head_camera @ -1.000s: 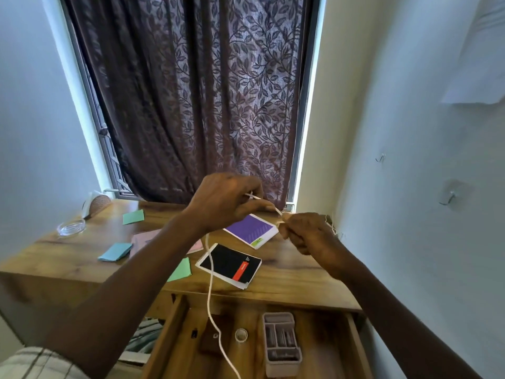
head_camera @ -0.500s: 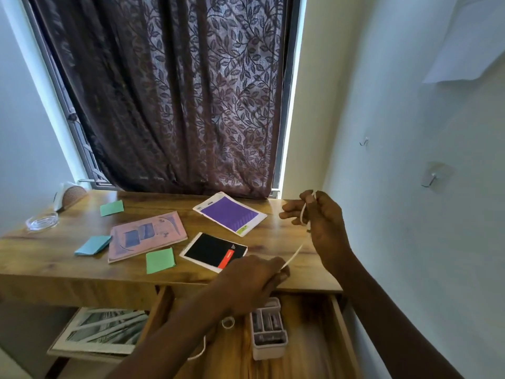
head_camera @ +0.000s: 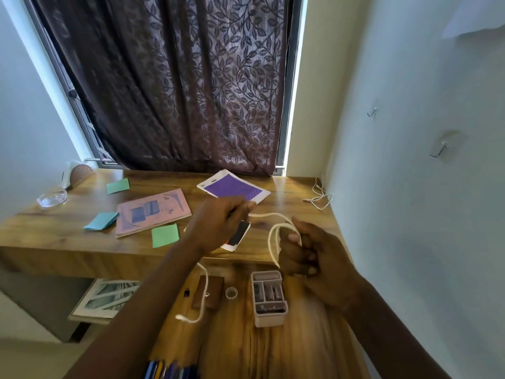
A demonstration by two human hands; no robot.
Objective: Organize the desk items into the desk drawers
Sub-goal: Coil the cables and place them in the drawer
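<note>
Both hands hold one white cable [head_camera: 273,236] above the desk's front edge. My right hand [head_camera: 311,258] grips a loop of it that arches over the fingers. My left hand [head_camera: 218,225] pinches the strand further along; the loose end [head_camera: 203,296] hangs down into the open drawer [head_camera: 300,351]. On the wooden desk [head_camera: 54,236] lie a pink booklet [head_camera: 151,212], a purple card [head_camera: 232,187], a black-and-red card [head_camera: 237,237] partly hidden by my left hand, two green notes [head_camera: 164,235] and a blue note [head_camera: 101,220].
In the drawer stand a white compartment box [head_camera: 269,299], a brown case [head_camera: 211,292], a tape roll [head_camera: 231,292] and pens [head_camera: 169,370]. A second thin white wire [head_camera: 319,195] lies at the back right corner. A glass dish [head_camera: 52,199] sits far left. Wall close on the right.
My left hand has risen from the drawer's edge to over the desk, carrying the strand. The right hand has dropped towards me with a new loop over it. The view has tilted down.
</note>
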